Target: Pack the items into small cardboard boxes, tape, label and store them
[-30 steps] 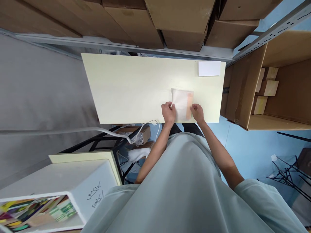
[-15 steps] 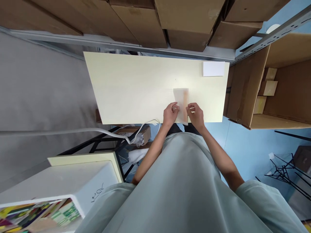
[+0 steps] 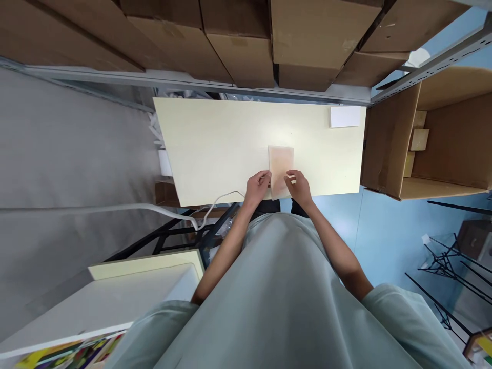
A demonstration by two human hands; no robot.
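Note:
A flat, pale peach, translucent plastic sleeve (image 3: pixel 281 163) lies lengthwise near the front edge of the cream tabletop (image 3: pixel 215 148). At its left edge my left hand (image 3: pixel 257 187) is closed, thumb and fingertips pinching the border. On the opposite side my right hand (image 3: pixel 299 186) has its fingers curled in over the right edge, thumb and forefinger closed on it. The sleeve's lower end reaches the table edge, between my wrists. Whether anything lies inside it I cannot tell.
A white stack of paper or cards (image 3: pixel 344 117) sits at the table's back right corner. Cardboard boxes (image 3: pixel 238 56) fill a metal shelf behind. To the right stands a large open carton (image 3: pixel 388 138). A white cable (image 3: pixel 154 207) runs along the left, above a white cabinet (image 3: pixel 126 302).
The peach colour, a narrow strip on the right before, now spreads across the whole sleeve. My left hand has shifted to its left edge. The camera view has shifted slightly.

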